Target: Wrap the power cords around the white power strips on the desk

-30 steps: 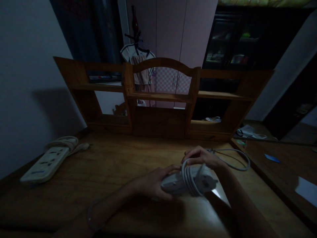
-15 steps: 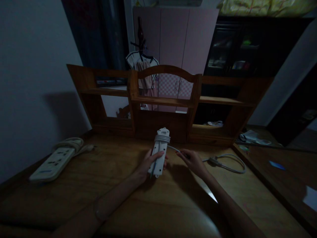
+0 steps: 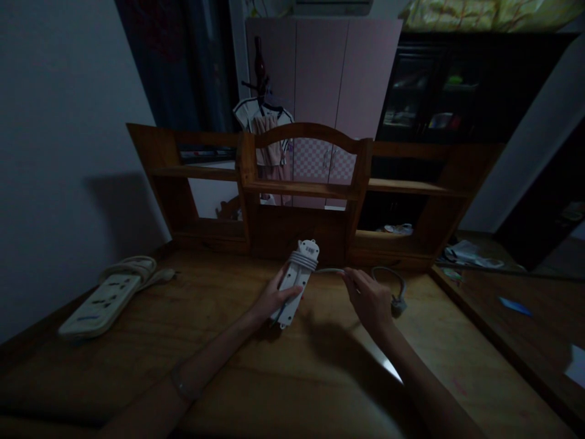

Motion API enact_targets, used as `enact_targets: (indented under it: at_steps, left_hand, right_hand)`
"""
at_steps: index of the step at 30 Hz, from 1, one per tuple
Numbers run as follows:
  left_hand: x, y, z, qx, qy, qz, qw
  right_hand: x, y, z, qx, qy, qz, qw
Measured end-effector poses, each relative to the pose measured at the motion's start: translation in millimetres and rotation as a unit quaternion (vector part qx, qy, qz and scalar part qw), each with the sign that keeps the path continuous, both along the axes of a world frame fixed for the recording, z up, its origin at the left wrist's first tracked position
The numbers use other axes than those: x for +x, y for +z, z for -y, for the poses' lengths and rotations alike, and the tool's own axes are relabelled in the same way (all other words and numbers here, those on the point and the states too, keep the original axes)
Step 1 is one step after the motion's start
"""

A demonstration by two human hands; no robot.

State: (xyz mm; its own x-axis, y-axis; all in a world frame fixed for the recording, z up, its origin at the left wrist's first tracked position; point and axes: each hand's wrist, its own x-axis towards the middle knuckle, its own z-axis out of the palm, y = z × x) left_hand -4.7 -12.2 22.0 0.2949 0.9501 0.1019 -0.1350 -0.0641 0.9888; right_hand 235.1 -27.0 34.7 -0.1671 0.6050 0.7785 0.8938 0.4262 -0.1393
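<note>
While thin grey cord [image 3: 329, 270] is now trailing smaller loop, apparently leaving less slack, I'm clamping left fingers [image 3: 290, 293] around long white plastic power strip [image 3: 296, 278] over brown wooden desk [image 3: 247, 378], right fingers [image 3: 354, 280] pinching cord.

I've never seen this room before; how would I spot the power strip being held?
Find the wooden shelf at the back of the desk. Before its middle section, the left hand holds a white power strip. Unlike the second power strip, lying sockets-up at the desk's left, this one shows its back, with cord wound around its far end.
</note>
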Motion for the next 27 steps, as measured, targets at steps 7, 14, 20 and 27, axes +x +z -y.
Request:
enact_targets:
  at_steps: [7, 14, 20, 27]
  left_hand:
    - [6, 6.5, 12, -0.001, -0.009, -0.007, 1.000]
    - [4, 6.3, 10, 0.022, 0.038, -0.036, 0.998]
    - [5, 0.2, 1, 0.113, 0.096, -0.073, 0.986]
    - [5, -3.7, -1, 0.173, 0.130, -0.122, 0.969]
  right_hand:
    - [5, 3.7, 3, 0.030, -0.003, -0.014, 0.999]
    - [0, 4.6, 9, 0.038, 0.032, 0.020, 0.999]
    - [-4, 1.1, 10, 0.023, 0.106, 0.123, 0.987]
    - [-6, -1.9, 9, 0.000, 0.099, 0.168, 0.981]
